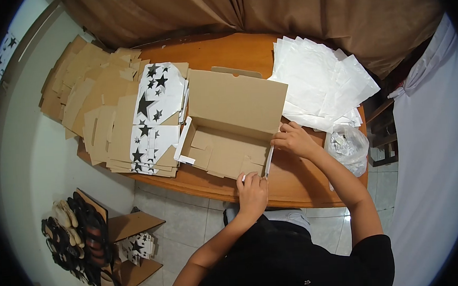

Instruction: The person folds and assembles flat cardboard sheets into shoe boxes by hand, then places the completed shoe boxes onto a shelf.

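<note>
A brown cardboard box (224,143) stands on the table in front of me, its lid (238,98) raised at the back. White shows on the outside of its left and right walls. My left hand (253,194) is closed on the front right corner, fingertips over the front edge. At the rear of the right wall, my right hand (293,140) pinches the edge close to the lid. Cut flaps lie inside on the box floor.
Flat cardboard pieces (100,98) are piled on the left of the wooden table (197,50), beside star-printed sheets (150,95). White paper sheets (320,85) and a clear plastic bag (347,147) lie at the right. A shoe rack (132,226) stands on the floor at lower left.
</note>
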A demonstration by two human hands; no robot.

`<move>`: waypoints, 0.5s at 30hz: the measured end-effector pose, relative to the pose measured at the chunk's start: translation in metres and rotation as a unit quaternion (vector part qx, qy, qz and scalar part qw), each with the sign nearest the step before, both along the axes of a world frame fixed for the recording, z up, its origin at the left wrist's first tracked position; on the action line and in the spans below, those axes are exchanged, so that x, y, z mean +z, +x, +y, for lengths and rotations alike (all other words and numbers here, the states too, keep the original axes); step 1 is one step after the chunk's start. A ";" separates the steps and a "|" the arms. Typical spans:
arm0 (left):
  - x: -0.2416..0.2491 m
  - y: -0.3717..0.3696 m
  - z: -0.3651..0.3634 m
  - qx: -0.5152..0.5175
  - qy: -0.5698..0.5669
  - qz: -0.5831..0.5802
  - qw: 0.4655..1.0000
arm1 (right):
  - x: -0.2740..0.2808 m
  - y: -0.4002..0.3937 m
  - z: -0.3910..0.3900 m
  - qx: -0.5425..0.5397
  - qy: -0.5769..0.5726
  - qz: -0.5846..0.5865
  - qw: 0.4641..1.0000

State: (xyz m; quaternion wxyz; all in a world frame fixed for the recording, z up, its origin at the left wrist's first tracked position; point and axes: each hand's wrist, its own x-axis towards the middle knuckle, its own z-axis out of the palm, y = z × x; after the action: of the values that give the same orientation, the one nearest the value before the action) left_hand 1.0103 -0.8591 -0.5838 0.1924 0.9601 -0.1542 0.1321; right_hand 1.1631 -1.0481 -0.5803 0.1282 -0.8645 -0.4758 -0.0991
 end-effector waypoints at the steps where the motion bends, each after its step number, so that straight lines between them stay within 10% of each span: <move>1: -0.001 0.001 -0.001 -0.001 -0.006 0.005 1.000 | 0.000 0.003 0.000 0.011 -0.012 0.001 1.000; 15: 0.002 0.060 0.011 -0.031 0.006 -0.020 0.999 | -0.011 0.037 0.017 0.040 0.128 0.001 0.991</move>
State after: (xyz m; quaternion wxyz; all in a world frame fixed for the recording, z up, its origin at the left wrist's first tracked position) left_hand 1.0700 -0.8481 -0.5816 0.1878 0.9530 -0.1888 0.1446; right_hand 1.2006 -1.0309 -0.5914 0.2422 -0.8212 -0.4936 -0.1528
